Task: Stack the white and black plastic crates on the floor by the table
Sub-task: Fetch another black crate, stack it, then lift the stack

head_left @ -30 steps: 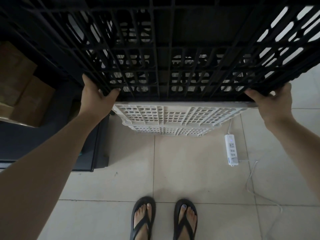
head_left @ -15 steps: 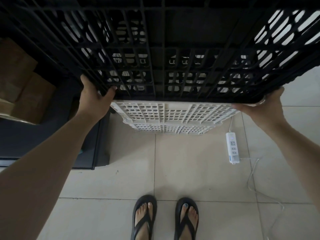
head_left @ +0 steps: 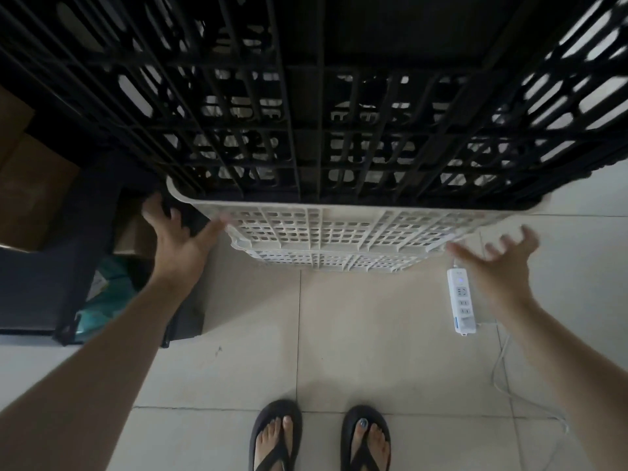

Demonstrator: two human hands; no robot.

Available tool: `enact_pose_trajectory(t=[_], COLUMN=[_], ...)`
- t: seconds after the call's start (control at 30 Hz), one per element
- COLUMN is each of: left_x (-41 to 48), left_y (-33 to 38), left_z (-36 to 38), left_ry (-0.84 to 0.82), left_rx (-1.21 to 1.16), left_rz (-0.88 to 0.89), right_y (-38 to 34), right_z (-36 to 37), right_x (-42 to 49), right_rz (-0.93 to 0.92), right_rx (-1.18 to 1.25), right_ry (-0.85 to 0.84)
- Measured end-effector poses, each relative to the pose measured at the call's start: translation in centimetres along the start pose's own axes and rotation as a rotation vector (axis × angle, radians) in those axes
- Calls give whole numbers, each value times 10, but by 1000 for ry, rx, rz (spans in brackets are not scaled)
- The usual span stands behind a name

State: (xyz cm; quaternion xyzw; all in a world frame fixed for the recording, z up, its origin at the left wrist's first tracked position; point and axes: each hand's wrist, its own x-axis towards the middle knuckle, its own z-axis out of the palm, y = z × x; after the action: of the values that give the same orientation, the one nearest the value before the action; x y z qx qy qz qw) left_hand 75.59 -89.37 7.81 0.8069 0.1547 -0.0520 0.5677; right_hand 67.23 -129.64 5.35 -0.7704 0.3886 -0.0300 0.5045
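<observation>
A pale tiled floor [head_left: 373,351] filled the lower part of the view, with a white power strip [head_left: 461,300] lying on it and two feet in dark flip-flops [head_left: 319,436] at the bottom edge. The black crate [head_left: 306,107] sat nested in the white crate [head_left: 339,232], which stood on the floor beside a dark table [head_left: 51,283] with cardboard boxes [head_left: 30,185] at its left. The left hand [head_left: 180,236] was spread wide and empty just beside the white crate's left corner. The right hand [head_left: 496,263], fingers splayed and blurred, held nothing near its right corner.
</observation>
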Motion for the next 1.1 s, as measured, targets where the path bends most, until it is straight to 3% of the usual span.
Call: enact_pose_trajectory(t=[0.1, 0.17, 0.3, 0.53, 0.9, 1.1], left_x=[1, 16, 52, 62, 55, 52], left_y=[-66, -90, -116, -149, -155, -150], left_z=[21, 38, 74, 93, 101, 101], left_ry=[-90, -110, -88, 107, 286, 310], left_rx=[288, 361, 389, 418, 328, 310], left_rz=[-210, -205, -128, -81, -39, -69], right_y=[49, 63, 85, 114, 118, 121], right_z=[32, 51, 83, 102, 110, 108], right_x=[13, 31, 65, 73, 66, 66], right_rz=[119, 111, 3, -154, -162, -185], right_rx=[-81, -108, -110, -185, -209, -235], right_ry=[-114, -128, -42, 75, 283, 310])
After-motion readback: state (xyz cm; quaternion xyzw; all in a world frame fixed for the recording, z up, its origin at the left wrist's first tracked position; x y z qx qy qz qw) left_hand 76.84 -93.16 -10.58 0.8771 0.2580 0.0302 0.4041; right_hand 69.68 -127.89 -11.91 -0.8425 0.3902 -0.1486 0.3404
